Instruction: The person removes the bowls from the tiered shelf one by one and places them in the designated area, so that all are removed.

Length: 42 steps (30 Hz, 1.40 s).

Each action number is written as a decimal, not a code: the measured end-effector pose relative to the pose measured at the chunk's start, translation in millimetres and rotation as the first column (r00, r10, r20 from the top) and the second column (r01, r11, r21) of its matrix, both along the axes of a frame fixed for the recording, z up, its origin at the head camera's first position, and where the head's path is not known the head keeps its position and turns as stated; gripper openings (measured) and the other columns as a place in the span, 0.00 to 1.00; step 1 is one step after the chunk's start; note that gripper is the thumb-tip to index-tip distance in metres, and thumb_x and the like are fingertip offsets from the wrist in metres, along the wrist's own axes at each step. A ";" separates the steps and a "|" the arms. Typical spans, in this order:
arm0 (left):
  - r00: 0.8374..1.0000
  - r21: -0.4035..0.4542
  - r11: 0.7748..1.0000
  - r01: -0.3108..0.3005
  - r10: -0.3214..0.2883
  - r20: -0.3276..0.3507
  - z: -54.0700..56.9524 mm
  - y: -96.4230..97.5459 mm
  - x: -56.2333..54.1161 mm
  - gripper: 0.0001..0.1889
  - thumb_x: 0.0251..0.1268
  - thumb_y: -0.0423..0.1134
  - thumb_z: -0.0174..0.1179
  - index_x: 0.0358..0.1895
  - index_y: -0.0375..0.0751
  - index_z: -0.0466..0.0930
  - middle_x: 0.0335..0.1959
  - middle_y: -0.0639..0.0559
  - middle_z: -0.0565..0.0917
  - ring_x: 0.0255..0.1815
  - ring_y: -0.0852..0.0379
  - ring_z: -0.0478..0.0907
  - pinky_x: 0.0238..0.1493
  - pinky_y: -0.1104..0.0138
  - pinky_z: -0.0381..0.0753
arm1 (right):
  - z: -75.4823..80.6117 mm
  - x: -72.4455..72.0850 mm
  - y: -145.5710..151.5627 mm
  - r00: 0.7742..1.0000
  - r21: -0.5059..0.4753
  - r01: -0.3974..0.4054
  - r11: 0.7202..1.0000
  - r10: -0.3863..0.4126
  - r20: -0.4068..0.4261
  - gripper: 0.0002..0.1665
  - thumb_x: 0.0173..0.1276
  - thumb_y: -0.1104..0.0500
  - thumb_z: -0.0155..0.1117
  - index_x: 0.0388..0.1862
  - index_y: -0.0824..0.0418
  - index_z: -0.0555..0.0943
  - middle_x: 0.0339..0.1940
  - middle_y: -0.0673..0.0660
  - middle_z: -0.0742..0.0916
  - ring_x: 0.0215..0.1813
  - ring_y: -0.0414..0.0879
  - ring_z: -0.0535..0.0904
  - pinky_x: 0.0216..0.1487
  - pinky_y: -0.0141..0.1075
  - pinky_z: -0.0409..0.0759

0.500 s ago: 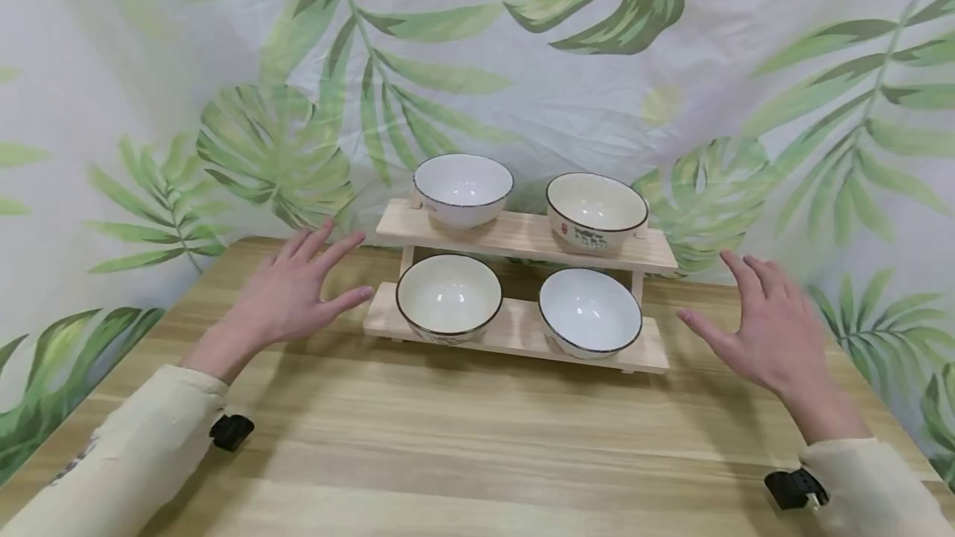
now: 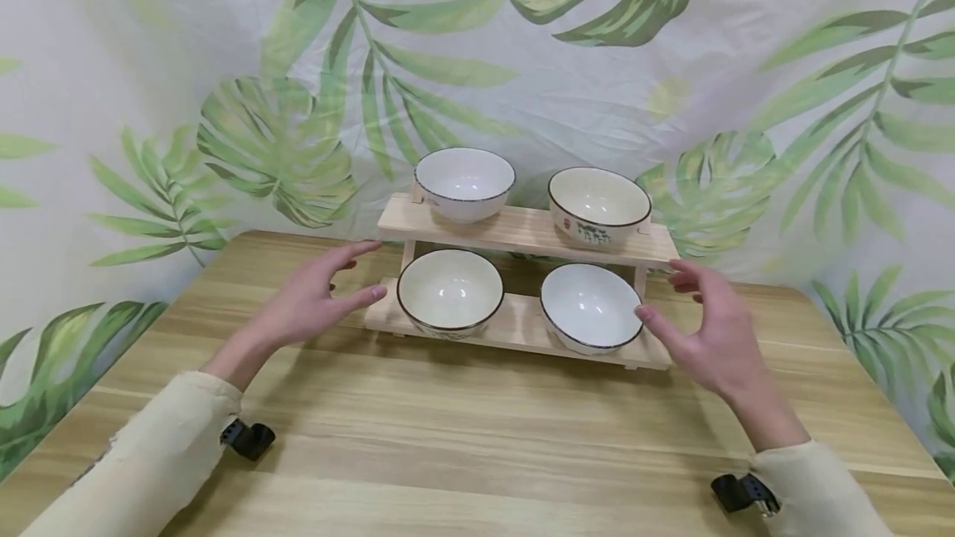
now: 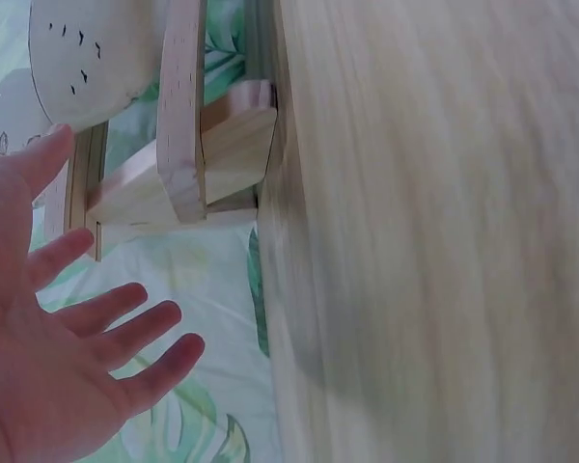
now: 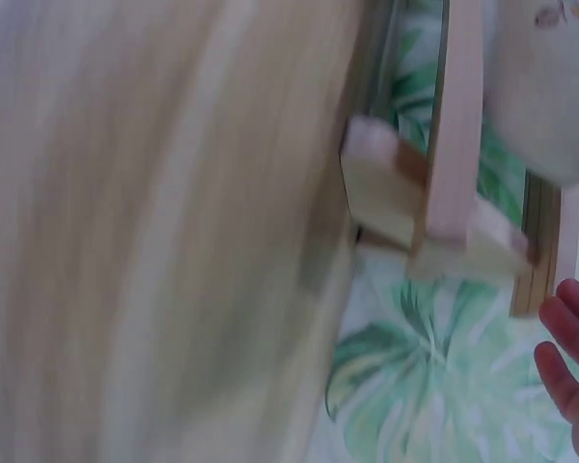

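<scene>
A two-tier wooden rack point(image 2: 515, 232) stands at the back of the table. On its upper shelf are a white bowl point(image 2: 464, 185) at left and a cream bowl point(image 2: 599, 205) at right; below sit a cream bowl point(image 2: 450, 292) at left and a white bowl point(image 2: 589, 309) at right. My left hand point(image 2: 309, 301) hovers just off the rack's left end, fingers loosely extended and holding nothing. At the right end is my right hand point(image 2: 709, 334), thumb close to the lower white bowl's rim and fingertips near the upper shelf's end; contact is unclear.
The wood-grain table point(image 2: 477, 437) extends in front of the rack. Behind it hangs a leaf-patterned cloth point(image 2: 582, 114). A black device sits at each wrist, near the cream sleeves point(image 2: 149, 446).
My right hand has moved left, up to the rack's right end. The left hand has shifted slightly right, its fingers less spread. Bowls and rack stay in place.
</scene>
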<state>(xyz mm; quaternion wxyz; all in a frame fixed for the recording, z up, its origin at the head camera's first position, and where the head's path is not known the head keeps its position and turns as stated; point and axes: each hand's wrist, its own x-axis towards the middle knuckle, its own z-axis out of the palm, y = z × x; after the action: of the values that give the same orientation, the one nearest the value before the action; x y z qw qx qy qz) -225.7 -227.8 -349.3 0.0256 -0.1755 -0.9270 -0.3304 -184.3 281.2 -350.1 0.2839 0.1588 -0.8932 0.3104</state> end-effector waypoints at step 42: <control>0.991 -0.065 0.993 0.098 -0.092 0.093 -15.0 10.9 2.2 0.35 0.80 0.53 0.61 0.81 0.40 0.66 0.80 0.39 0.72 0.72 0.31 0.77 0.70 0.37 0.76 | -5.0 -1.4 -47.4 0.850 -0.202 -0.126 0.971 0.210 0.484 0.81 0.48 0.47 0.92 0.89 0.58 0.47 0.80 0.65 0.70 0.76 0.62 0.73 0.76 0.60 0.70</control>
<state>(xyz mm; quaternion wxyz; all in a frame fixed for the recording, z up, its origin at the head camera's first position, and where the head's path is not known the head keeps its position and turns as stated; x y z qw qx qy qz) -223.5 -216.9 -364.3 -0.0379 -0.2054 -0.9287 -0.3065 -185.7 233.8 -355.1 0.0256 0.1266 -0.8904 0.4365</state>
